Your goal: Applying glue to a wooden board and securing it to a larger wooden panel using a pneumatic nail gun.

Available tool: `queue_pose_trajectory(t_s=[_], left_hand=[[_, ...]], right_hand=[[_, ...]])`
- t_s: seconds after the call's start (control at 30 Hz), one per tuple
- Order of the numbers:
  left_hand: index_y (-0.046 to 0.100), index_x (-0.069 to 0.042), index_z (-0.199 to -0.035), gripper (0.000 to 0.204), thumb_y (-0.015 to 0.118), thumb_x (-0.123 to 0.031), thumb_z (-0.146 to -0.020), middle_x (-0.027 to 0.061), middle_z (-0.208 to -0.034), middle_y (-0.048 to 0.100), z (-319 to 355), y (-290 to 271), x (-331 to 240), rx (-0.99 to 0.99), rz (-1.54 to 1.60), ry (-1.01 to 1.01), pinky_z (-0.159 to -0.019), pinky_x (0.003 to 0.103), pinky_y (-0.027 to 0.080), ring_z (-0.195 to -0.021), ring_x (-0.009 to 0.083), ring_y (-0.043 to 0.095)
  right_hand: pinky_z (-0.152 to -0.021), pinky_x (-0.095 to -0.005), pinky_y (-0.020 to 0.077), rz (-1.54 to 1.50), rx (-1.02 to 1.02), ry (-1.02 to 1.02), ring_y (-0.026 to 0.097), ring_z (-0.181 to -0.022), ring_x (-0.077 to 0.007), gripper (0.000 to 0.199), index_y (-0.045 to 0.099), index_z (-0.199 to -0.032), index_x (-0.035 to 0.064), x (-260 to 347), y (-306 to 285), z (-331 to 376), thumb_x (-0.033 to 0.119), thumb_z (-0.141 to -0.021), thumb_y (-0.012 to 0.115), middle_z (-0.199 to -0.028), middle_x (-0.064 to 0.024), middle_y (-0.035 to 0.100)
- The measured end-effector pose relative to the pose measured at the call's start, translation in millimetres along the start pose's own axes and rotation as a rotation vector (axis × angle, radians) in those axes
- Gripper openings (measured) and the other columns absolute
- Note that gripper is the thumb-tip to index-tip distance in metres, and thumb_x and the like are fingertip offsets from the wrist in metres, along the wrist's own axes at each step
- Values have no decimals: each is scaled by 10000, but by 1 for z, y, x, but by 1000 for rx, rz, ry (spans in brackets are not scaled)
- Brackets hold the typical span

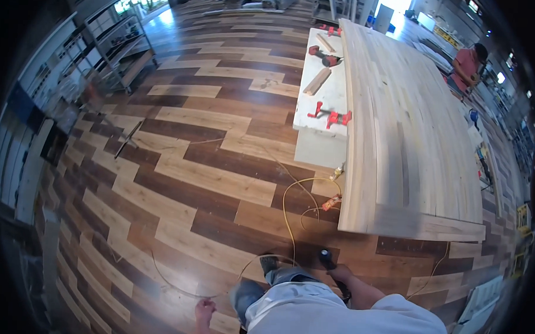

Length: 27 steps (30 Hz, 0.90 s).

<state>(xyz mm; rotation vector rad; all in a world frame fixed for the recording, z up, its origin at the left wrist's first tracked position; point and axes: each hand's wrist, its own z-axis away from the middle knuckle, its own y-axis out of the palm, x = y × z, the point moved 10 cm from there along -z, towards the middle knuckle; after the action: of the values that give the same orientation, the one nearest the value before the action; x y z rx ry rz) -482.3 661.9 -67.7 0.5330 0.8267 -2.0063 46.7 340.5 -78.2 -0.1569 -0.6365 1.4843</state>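
My right hand [341, 274], low in the head view and right of my legs, is wrapped round a black handheld tool [327, 258] with a rounded front end. Its exact kind does not show. Down at my left side, my left hand [205, 309] has its fingers curled in; whether anything is in them is hidden. A thin yellowish cord [186, 293] runs across the floor just beyond that hand. Ahead on the right lies a large panel of joined wood strips [410, 142], its near end close to the black tool but apart from it.
A white-topped bench [308, 109] beside the panel carries red clamps [334, 117], a red-and-black power tool [325, 56] and wood offcuts [317, 81]. A yellow cord [285, 200] with an orange connector [331, 203] loops on the floor. A wheeled rack [127, 62] stands left; a person [466, 68] works beyond the panel.
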Motion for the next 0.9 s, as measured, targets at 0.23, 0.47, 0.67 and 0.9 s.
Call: queue_pose_trajectory(t_s=[0.23,0.47,0.67,0.9], left_hand=[[567,7,-1161,276,491,-97,-917,135,-1012,604,-61,-1,-58,398,-144,-154,-789,332,490,-889,205,582],[597,-12,-1106,284,539,-154,-867,142,-989,619,-279,-23,-254,462,-358,-65,-809,400,474,-954,257,559],[626,-32,-1050,297,587,-211,-816,149,-965,634,-404,31,-403,483,-460,54,-829,468,459,-1019,308,537],[622,35,-1034,213,597,-103,-874,95,-818,636,-330,271,-515,940,-632,418,-596,261,514,-677,161,619]], right_hand=[[-642,-305,482,-425,46,-285,553,-641,-165,548,481,-1337,133,257,-55,19,176,-805,604,-815,-48,601],[-716,-307,480,-663,-158,-468,563,-720,-170,650,320,-1458,181,412,-119,56,202,-875,606,-855,-105,598],[-938,-367,439,-567,-453,-381,586,-1064,-331,688,320,-1452,202,421,-170,126,192,-842,636,-1208,-200,576],[-948,-344,431,-811,-728,29,580,-1104,-314,631,415,-1402,172,330,-94,216,184,-820,659,-1208,-184,588]])
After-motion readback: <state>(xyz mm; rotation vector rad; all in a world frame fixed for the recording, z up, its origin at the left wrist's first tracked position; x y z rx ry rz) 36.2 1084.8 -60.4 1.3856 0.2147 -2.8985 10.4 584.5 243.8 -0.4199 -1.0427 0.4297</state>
